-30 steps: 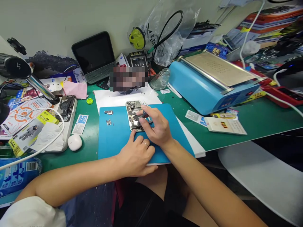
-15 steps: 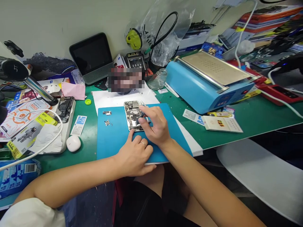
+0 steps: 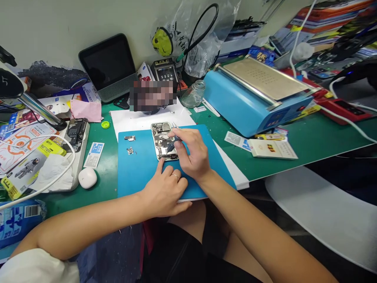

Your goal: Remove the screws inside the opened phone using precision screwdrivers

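Observation:
An opened phone [image 3: 160, 147] with bare internal parts lies on the blue mat [image 3: 134, 173]. My left hand [image 3: 166, 186] rests at its near side, index fingertip on the phone's lower left corner, the other fingers loosely bent and thumb out. It grips nothing. My right hand [image 3: 193, 151] hovers over the phone's right side, thumb and index finger pinching a slim dark tool [image 3: 171, 147]. The tool slants down to the phone's lower half; its exact kind is unclear. Thin pale prongs show just past the index finger. Two small metal phone parts [image 3: 130, 138] lie left of the phone.
A blue machine with a flat metal plate [image 3: 235, 104] stands to the right, beside a glass jar [image 3: 193, 94]. On the left are a second opened phone [image 3: 75, 133], a white earbud case [image 3: 87, 178] and battery boxes. A dark-screened display [image 3: 106, 61] leans behind.
The whole view has shifted slightly left and up. My right hand's tool has tilted a little over the phone, while the left fingertip stays on the phone's corner.

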Tool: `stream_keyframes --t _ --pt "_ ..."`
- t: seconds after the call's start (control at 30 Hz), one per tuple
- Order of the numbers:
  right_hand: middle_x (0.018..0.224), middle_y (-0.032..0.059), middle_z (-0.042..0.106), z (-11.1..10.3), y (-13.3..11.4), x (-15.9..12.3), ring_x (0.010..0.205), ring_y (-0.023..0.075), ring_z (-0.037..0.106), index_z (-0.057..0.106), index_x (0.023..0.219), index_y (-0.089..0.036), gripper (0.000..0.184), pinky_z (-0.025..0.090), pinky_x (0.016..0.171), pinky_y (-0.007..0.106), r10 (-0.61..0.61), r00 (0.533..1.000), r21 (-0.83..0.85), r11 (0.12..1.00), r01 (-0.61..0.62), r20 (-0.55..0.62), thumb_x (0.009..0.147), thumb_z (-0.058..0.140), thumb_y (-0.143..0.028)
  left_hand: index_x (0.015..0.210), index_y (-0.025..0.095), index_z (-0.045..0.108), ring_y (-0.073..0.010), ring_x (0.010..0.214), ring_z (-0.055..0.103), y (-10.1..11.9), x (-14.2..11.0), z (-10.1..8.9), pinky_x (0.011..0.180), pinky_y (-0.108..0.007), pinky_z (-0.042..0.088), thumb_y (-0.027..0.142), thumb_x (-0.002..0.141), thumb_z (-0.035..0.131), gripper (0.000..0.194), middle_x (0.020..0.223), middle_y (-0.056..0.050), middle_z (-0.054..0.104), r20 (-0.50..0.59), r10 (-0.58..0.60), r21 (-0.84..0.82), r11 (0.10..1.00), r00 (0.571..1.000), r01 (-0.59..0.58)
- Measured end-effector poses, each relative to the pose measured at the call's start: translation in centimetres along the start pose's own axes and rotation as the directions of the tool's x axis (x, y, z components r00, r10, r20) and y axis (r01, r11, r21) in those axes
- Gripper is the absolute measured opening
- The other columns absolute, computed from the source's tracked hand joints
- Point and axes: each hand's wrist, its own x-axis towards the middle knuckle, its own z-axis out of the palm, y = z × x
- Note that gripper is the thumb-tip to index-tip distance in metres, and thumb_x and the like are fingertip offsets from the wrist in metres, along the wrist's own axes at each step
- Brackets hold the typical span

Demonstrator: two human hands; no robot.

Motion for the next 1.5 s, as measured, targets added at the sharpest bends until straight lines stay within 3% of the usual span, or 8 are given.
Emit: stream_keyframes --t 0.23,0.43,0.6,0.87,1.03,1.23,1.5 --pt "0.101 0.0045 0.076 0.17 0.16 0.22 0.086 0.0201 0.069 0.053 0.135 -0.028 0.038 0.057 0.081 0.038 -0.042 0.999 -0.001 0.999 0.042 0.009 0.099 0.055 -0.02 0.096 0.016 0.062 -0.0304 0.094 0.059 -0.11 0.09 0.21 0.111 -0.065 0.036 0.06 0.091 0.059 0.044 0.093 -0.01 0.061 -0.053 0.003 0.022 1.0 0.999 -0.002" --pt "0.108 0.0054 0.075 0.07 0.1 0.2 0.101 0.0221 0.068 0.048 0.144 -0.028 0.043 0.058 0.089 0.041 0.033 0.999 0.038 0.999 -0.034 0.037 0.102 0.044 -0.019 0.097 0.016 0.062 -0.0306 0.096 0.058 -0.13 0.05 0.28 0.112 -0.066 0.034 0.06 0.092 0.058 0.044 0.095 -0.011 0.062 -0.042 0.003 0.002 1.0 0.999 -0.003" --pt "0.113 0.0041 0.075 0.31 0.38 0.06 0.087 0.0193 0.067 0.048 0.142 -0.031 0.043 0.058 0.081 0.037 0.034 0.999 0.04 0.999 -0.035 0.039 0.101 0.051 -0.022 0.096 0.017 0.061 -0.03 0.096 0.058 -0.1 0.07 0.17 0.112 -0.065 0.034 0.059 0.092 0.059 0.043 0.094 -0.01 0.061 -0.032 -0.005 0.007 1.0 0.999 0.005" --pt "0.101 0.0053 0.074 0.01 0.0 0.06 0.092 0.0204 0.069 0.05 0.14 -0.026 0.042 0.06 0.081 0.038 0.053 0.998 0.09 0.994 -0.056 0.039 0.099 0.051 -0.015 0.094 0.016 0.062 -0.0301 0.094 0.059 -0.09 0.13 0.27 0.11 -0.064 0.037 0.06 0.091 0.058 0.045 0.093 -0.01 0.061 -0.071 0.011 0.037 0.999 0.997 -0.009" --pt "0.11 0.0066 0.075 0.07 -0.04 -0.07 0.091 0.0199 0.07 0.05 0.137 -0.027 0.039 0.061 0.077 0.037 0.054 0.998 0.051 0.997 -0.057 0.045 0.099 0.053 -0.018 0.095 0.016 0.062 -0.0303 0.094 0.059 -0.09 0.07 0.36 0.11 -0.064 0.037 0.06 0.091 0.058 0.045 0.092 -0.01 0.061 -0.072 0.015 0.036 0.999 0.997 -0.012" --pt "0.104 0.0035 0.076 0.4 0.16 0.08 0.082 0.0188 0.065 0.051 0.136 -0.029 0.043 0.058 0.079 0.037 -0.007 1.0 0.065 0.998 0.006 0.007 0.096 0.058 -0.014 0.094 0.015 0.062 -0.0307 0.094 0.059 -0.12 0.0 0.42 0.11 -0.065 0.038 0.06 0.09 0.06 0.044 0.093 -0.01 0.061 -0.095 0.011 0.03 1.0 0.995 -0.008" --pt "0.108 0.0024 0.076 0.32 0.15 0.2 0.083 0.0189 0.067 0.05 0.137 -0.031 0.043 0.059 0.08 0.038 0.018 1.0 0.063 0.998 -0.019 0.014 0.098 0.058 -0.016 0.091 0.017 0.061 -0.029 0.089 0.058 -0.2 0.14 0.26 0.109 -0.065 0.04 0.06 0.09 0.06 0.043 0.087 -0.008 0.059 -0.096 0.02 0.041 0.999 0.995 -0.016"
